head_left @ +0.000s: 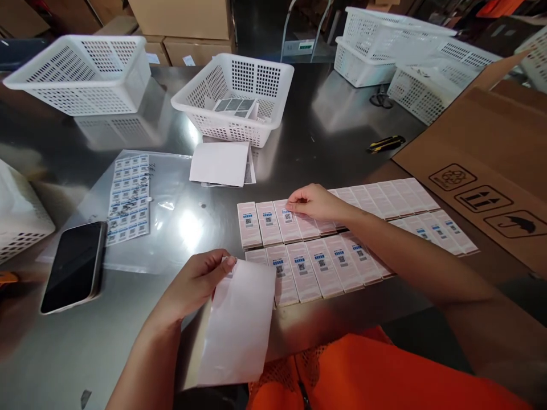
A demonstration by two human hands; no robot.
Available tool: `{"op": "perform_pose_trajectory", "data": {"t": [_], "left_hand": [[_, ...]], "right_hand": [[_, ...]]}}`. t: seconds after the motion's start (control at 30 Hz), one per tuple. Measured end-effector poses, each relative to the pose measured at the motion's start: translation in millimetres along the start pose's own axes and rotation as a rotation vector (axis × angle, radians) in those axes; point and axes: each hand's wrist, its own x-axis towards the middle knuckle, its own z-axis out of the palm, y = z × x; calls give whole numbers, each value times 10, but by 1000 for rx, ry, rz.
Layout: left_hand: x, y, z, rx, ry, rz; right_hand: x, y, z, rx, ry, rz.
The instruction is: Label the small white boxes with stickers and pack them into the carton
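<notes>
Head view: the left hand (200, 282) pinches a rectangular white paper sheet (241, 327), probably light, floppy and best held by its edge, near slim pale-pink cartons (288, 226) that the right hand (317, 202) touches, grip unclear.

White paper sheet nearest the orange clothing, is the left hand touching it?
Touching: the head view shows the left hand gripping the white sheet, thumb over its edge.

Table before me (337, 131): smooth metal, glossy, throwing back light. Sheet I hold (241, 324): paper, smooth, faint sheen. Small boxes (304, 282): thin card, smooth, near-matt. Baskets (109, 102): hard-looking plastic, slightly shiny. Carton (474, 142): matt cardboard. Film (168, 191): clear plastic, glossy. Phone screen (72, 270): smooth, glassy. My top (363, 370): cloth, part mesh.
</notes>
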Motion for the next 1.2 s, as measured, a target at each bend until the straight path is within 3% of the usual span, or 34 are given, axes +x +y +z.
{"op": "perform_pose_trajectory", "data": {"t": [0.23,0.3,0.4,0.47,0.63,0.77,0.83,0.97,1.1,1.2], "left_hand": [[13,3,10,2,-9,5],[7,16,17,-1,-6,18],[-5,45,37,-25,11,56],[-10,63,54,-44,24,90],[-6,85,80,-59,38,151],[6,93,87,-153,10,72],[14,97,90,-207,26,25],[17,91,90,-268,6,4],[1,73,81,-331,-66,4],[-5,71,71,-326,-75,-4]], "right_hand": [[-31,-4,144,-23,134,-2],[-39,21,185,-46,244,-36],[-86,1,213,-88,516,-88],[-170,-107,256,-67,607,-173],[-442,-589,633,-19,311,-628],[-460,-759,938,-270,550,-858],[-430,-736,1000,-347,641,-891],[-444,-647,1029,-392,672,-852],[-596,-667,987,-390,575,-951],[-707,-678,755,-91,439,-951]]}}
